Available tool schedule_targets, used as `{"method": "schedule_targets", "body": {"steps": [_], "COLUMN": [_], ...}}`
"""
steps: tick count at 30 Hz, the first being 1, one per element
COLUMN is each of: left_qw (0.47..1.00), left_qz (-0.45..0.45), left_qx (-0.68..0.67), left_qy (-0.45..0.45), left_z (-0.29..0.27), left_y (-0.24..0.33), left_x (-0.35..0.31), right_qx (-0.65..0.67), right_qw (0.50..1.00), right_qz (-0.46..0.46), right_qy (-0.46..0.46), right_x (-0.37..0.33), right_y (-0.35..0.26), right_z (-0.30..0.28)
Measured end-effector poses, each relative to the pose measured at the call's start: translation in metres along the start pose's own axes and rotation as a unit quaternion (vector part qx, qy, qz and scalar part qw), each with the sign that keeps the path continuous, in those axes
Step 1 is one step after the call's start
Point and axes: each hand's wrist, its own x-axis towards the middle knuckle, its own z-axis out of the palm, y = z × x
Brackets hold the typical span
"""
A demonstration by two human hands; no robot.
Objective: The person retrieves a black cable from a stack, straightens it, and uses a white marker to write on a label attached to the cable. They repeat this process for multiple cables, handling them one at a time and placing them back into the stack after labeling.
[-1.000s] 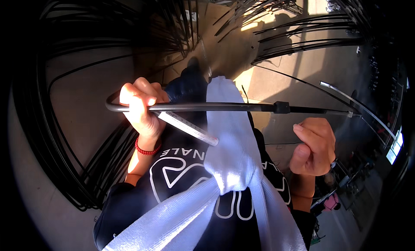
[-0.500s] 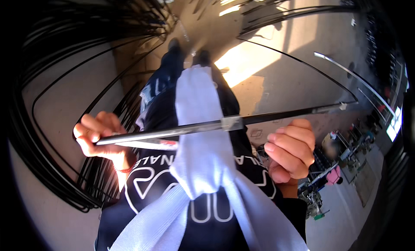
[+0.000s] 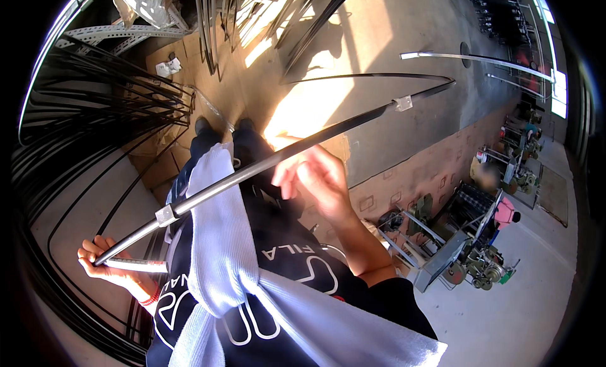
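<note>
A long black metal bar (image 3: 271, 162) slants across in front of me, its far end bent back into a thinner length. My left hand (image 3: 107, 263) is closed around its near end. Under that end the same hand has a slim white strip (image 3: 136, 265) with printing on it; its kind is unclear. One small grey clip-like piece (image 3: 165, 215) sits on the bar close to my left hand, and a similar piece (image 3: 403, 103) is near the bend. My right hand (image 3: 319, 180) is just beneath the bar's middle, its fingers loosely bent, apart and partly blurred. No hold on the bar is visible.
Many black bars (image 3: 107, 108) stand bunched at my left; more bars (image 3: 309, 32) lean ahead. A perforated metal rack (image 3: 120, 32) is at the far left. Machines (image 3: 483, 272) and a person in pink (image 3: 504, 212) are off to the right. A pale cloth (image 3: 218, 240) hangs down my front.
My right hand has risen from a curled position to the bar's middle, and its fingers have loosened. One grey piece now sits nearer my left hand. The view has shifted.
</note>
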Motion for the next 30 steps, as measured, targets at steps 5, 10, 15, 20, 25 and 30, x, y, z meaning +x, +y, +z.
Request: {"method": "schedule_targets", "body": {"steps": [5,10,15,20,25,30], "left_qw": [0.998,0.993,0.982,0.966,0.949,0.84], "left_qz": [0.021,0.075,0.164,0.242,0.066,-0.097], "left_qx": [0.061,0.085,-0.007,0.059,0.027,0.11], "left_qy": [0.025,-0.011,-0.094,-0.077,-0.307,-0.523], "left_z": [0.024,0.045,0.103,0.15,0.159,0.147], "left_y": [-0.001,-0.001,0.049,0.085,0.072,0.033], "left_x": [-0.011,-0.011,-0.047,-0.08,-0.085,-0.106], "right_qx": [0.168,0.146,0.098,0.104,0.075,0.149], "right_qw": [0.973,0.971,0.951,0.941,0.889,0.81], "right_qz": [-0.011,-0.096,-0.255,-0.302,-0.439,-0.504], "right_qy": [-0.159,-0.163,-0.144,-0.108,0.109,0.259], "right_x": [0.033,0.041,-0.017,-0.081,-0.127,-0.175], "right_y": [0.012,0.007,-0.051,-0.088,-0.108,-0.141], "right_z": [0.011,0.007,-0.015,-0.009,-0.03,-0.06]}}
